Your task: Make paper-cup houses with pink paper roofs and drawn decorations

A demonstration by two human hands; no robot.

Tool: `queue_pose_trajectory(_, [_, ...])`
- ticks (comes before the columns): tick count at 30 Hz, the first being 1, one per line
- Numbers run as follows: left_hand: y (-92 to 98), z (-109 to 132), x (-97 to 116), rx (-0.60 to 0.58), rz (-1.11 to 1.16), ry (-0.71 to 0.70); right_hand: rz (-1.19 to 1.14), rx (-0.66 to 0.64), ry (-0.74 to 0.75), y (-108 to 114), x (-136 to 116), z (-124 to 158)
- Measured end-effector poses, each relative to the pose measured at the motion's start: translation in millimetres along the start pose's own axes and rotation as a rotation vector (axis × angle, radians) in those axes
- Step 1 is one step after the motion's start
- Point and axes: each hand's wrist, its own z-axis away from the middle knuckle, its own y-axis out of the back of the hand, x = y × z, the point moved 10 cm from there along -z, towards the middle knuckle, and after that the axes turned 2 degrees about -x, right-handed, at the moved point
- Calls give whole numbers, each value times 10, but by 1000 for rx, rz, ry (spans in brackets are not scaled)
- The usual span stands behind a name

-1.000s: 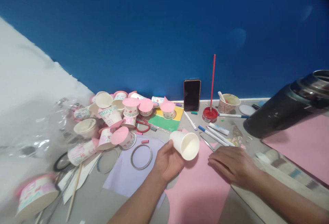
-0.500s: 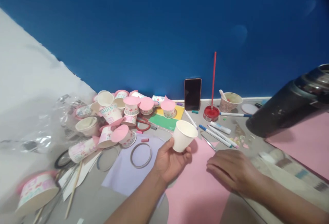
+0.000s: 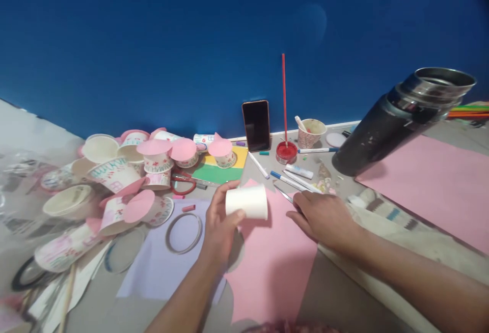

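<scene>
A plain white paper cup (image 3: 247,201) lies tipped sideways in my left hand (image 3: 221,221), thumb below and fingers behind. It is held above a pink sheet of paper (image 3: 275,267) with scalloped cut edges. My right hand (image 3: 324,219) is palm down at the sheet's right edge, thumb and fingers apart, and I see nothing held in it. Its fingertips come close to the end of a thin silver tool (image 3: 283,191); whether they touch cannot be told. Just beyond lie several markers (image 3: 301,182).
Decorated paper cups with pink discs (image 3: 155,149) crowd the left. A tape roll (image 3: 184,233) rests on lilac paper (image 3: 148,277). Behind stand a phone (image 3: 255,125), a red pot with a stick (image 3: 286,153) and a patterned cup (image 3: 311,134). A dark flask (image 3: 382,124) leans at right.
My left hand has turned the white cup from upright onto its side and brought it left in view. My right hand has shifted toward the silver tool and markers. The view has swung right.
</scene>
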Motion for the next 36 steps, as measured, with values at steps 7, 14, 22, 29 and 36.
queue_pose_trajectory(7, [-52,56,114,25,-171,-63,-103,-46,-106,-28,139,-38])
queue_pose_trajectory(14, [-35,11,-227,28,287,281,-299,34,-131,169,217,-64])
queue_pose_trajectory(22, [-150,113,-454,-54,433,504,-647,296,-202,933,832,12])
queue_pose_trajectory(29, [-262,161,-520,-111,480,567,-301,43,-18,845,161,-687])
queue_pose_trajectory(36, [-188,119,-473,-91,422,514,-199,4,-40,475,-317,-1293])
